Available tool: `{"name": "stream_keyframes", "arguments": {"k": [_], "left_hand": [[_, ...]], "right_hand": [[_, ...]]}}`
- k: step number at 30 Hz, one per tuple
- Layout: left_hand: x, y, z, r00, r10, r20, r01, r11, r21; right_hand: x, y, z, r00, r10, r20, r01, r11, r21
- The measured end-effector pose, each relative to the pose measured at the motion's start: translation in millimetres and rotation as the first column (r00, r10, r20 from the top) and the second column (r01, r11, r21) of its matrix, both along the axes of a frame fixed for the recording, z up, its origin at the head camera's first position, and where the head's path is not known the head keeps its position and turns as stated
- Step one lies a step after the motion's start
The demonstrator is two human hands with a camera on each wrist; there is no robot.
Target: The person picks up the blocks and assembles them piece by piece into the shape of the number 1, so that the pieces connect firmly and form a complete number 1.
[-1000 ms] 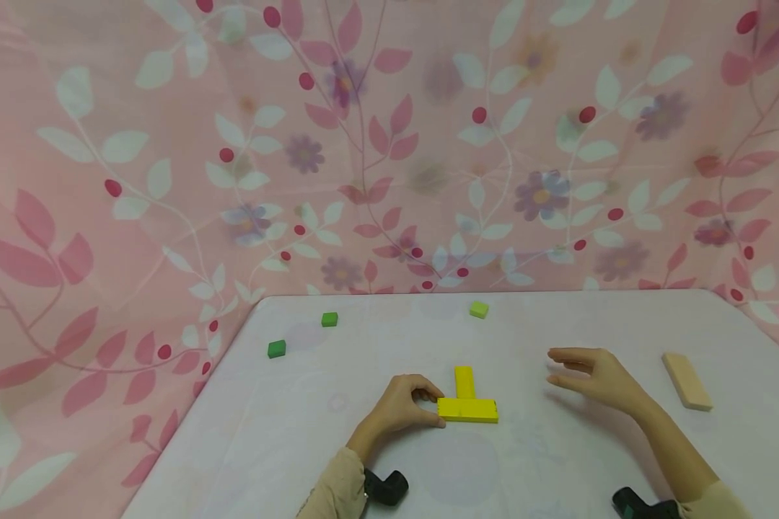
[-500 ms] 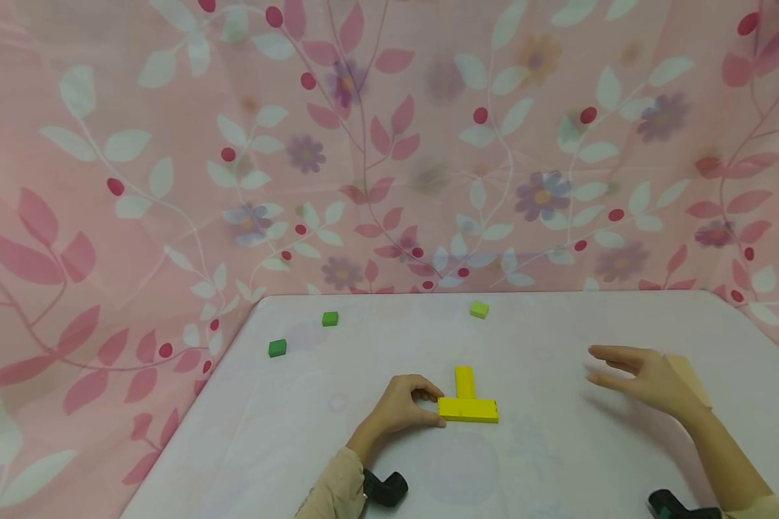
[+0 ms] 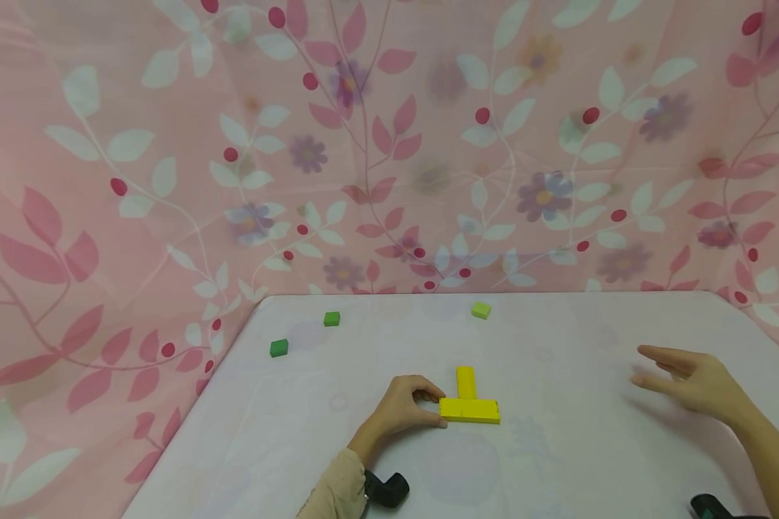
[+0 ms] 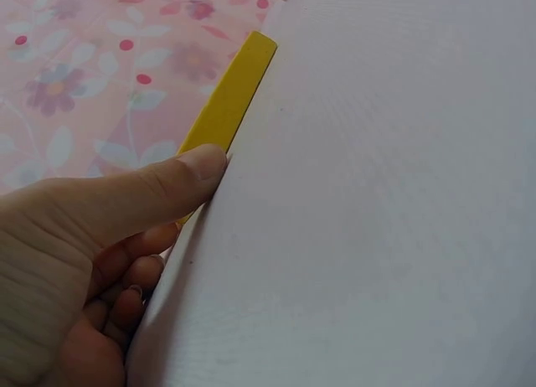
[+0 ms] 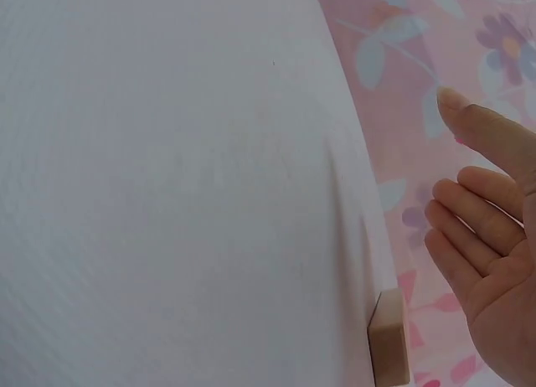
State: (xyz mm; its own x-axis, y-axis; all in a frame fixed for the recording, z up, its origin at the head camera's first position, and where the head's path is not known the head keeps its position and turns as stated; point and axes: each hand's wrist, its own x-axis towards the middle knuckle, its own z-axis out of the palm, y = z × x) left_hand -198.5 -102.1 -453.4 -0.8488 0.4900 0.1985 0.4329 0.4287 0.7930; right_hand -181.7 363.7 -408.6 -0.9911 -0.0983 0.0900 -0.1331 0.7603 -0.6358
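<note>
My left hand pinches the left end of a long yellow block, its thumb on the near side. That same yellow block stretches away beyond the thumb in the left wrist view. Behind its middle, a second yellow block points away from me, so the two form a T shape. Over the table's right side, my right hand holds nothing, thumb and fingers apart. A plain wooden block lies near this hand in the right wrist view; the head view has it hidden behind the hand.
Two dark green blocks lie at the table's back left. A light green block sits near the back edge. The white-covered table ends at a pink floral cloth.
My right hand has moved to the right, away from the yellow blocks, and now covers the wooden block in the head view. The left hand and the yellow blocks have stayed put.
</note>
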Motion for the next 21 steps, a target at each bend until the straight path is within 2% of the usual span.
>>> {"name": "stream_keyframes", "arguments": {"k": [6,11,15,18,21], "left_hand": [[0.2,0.3,-0.8,1.0,0.002,0.0,-0.002,1.0,0.003],[-0.6,-0.6,-2.9,1.0,-0.001,-0.007,0.001,1.0,0.005],[-1.0,-0.5,-2.8,1.0,-0.003,-0.006,0.003,1.0,0.006],[-0.6,-0.1,-1.4,1.0,-0.003,-0.004,0.004,1.0,0.01],[-0.1,-0.2,-0.5,1.0,-0.002,-0.001,0.002,1.0,0.013]], "right_hand": [[2.7,17.8,-0.9,0.996,-0.046,0.077,0.045,0.999,0.009],[6.7,33.7,-10.0,1.0,-0.016,0.022,0.016,1.0,-0.014],[10.5,46.7,-21.0,0.998,-0.01,-0.056,0.007,0.999,-0.047],[12.2,53.3,-27.3,0.996,-0.043,-0.073,0.039,0.998,-0.059],[11.4,57.8,-28.1,0.997,-0.072,-0.022,0.071,0.997,-0.045]]}}
